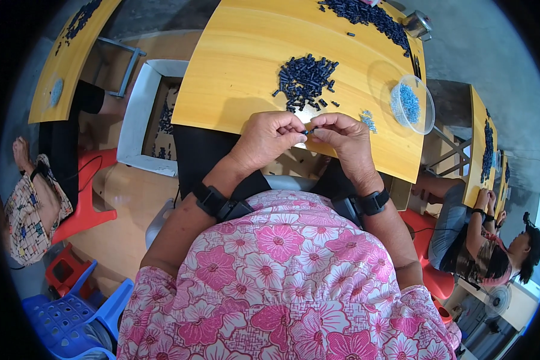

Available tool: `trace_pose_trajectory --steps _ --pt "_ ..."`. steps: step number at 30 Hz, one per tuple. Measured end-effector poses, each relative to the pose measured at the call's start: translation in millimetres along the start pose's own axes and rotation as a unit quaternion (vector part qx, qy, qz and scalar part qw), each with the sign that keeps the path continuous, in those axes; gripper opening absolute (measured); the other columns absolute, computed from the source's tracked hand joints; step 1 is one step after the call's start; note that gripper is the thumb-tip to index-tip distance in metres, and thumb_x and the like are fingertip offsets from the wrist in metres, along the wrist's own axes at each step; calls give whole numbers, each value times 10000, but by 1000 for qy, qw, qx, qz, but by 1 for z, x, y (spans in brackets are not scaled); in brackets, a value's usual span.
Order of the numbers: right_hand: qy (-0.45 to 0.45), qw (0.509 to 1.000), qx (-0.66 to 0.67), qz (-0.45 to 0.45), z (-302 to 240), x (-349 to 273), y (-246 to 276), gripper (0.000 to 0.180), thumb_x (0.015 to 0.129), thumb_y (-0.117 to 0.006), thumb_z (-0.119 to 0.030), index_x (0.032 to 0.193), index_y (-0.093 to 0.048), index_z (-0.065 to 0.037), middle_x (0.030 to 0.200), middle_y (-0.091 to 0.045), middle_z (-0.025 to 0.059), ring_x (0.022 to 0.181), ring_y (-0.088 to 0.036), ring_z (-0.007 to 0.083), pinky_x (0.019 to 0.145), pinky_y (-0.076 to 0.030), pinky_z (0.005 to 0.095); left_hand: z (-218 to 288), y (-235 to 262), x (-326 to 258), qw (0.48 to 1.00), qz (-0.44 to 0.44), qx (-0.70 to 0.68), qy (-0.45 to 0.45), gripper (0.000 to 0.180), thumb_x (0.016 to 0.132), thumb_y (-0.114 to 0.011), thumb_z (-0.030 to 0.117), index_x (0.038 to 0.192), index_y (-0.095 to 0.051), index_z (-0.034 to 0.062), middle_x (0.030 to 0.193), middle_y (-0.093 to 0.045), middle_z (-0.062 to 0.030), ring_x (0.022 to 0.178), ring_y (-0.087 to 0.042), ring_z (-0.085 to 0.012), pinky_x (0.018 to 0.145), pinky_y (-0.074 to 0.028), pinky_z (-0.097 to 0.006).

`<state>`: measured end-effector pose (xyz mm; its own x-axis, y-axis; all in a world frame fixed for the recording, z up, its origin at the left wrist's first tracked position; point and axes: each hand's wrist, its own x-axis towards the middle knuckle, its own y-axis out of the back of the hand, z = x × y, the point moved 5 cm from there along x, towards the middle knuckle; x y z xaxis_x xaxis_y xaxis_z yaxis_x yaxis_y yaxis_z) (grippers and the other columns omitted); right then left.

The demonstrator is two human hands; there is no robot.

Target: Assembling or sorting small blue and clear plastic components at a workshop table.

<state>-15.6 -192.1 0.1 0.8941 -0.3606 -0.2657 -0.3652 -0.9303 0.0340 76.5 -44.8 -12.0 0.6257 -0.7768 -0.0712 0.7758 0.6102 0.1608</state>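
Observation:
My left hand (272,137) and my right hand (342,135) meet at the near edge of a yellow wooden table (240,54). Their fingertips pinch one small dark plastic piece (309,130) between them. Just beyond the hands lies a pile of small dark blue-black tube pieces (305,80). A round clear bowl (423,114) of light blue small parts stands to the right of my right hand. A few loose light blue parts (368,119) lie on the table between the bowl and my hand. Both wrists wear black bands.
A second heap of dark pieces (369,15) lies at the table's far right. An open cardboard box (144,114) with dark pieces sits on the floor at left. Other people work at yellow tables at left and right. Red and blue plastic stools (72,300) stand lower left.

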Motion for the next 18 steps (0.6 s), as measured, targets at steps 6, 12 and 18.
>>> trace_pose_trajectory --steps 6,12,18 --pt "8 1000 16 7 0 0 -1 187 814 -669 73 973 -712 -14 926 -713 37 852 -656 101 783 -541 247 -5 0 0 1000 3 4 -5 110 815 -733 79 913 -710 35 765 -696 -27 692 -637 -81 661 -531 -236" --pt "-8 999 33 9 0 0 -4 183 821 -667 71 978 -705 -14 920 -712 44 835 -657 103 771 -551 254 -8 0 0 1000 8 2 3 112 813 -739 86 909 -709 34 765 -698 -30 692 -639 -83 660 -533 -239" --pt "-5 1000 19 8 -1 1 -5 160 827 -669 59 963 -703 -16 917 -713 38 840 -654 97 770 -547 247 -4 1 0 1000 4 13 9 118 811 -743 89 910 -710 35 765 -698 -29 689 -638 -83 662 -533 -240"
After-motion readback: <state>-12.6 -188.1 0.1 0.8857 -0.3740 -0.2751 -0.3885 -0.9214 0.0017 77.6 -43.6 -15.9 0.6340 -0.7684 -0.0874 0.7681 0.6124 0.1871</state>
